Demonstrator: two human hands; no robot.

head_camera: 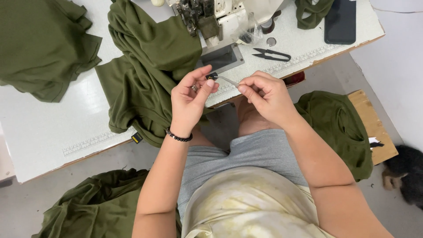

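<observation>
Your left hand [190, 98]: pinches one small black tag [211, 76].
Your right hand [265, 94]: pinches one pair of tweezers [229, 80].
Sewing machine [211, 17]: one, above both hands; one pair of snips [272, 54] just right.

A dark phone [339, 20] lies screen-blank at the surface's [53, 128] far right; a small black-yellow label [137, 138] hangs at its front edge.

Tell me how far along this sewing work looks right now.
Nothing shows as finished. In hand: the left hand pinches a small dark piece, the right hand holds metal tweezers to it. Left: olive fabric lies draped by the sewing machine, with more olive pieces on the table. The thread snips lie unused.
</observation>
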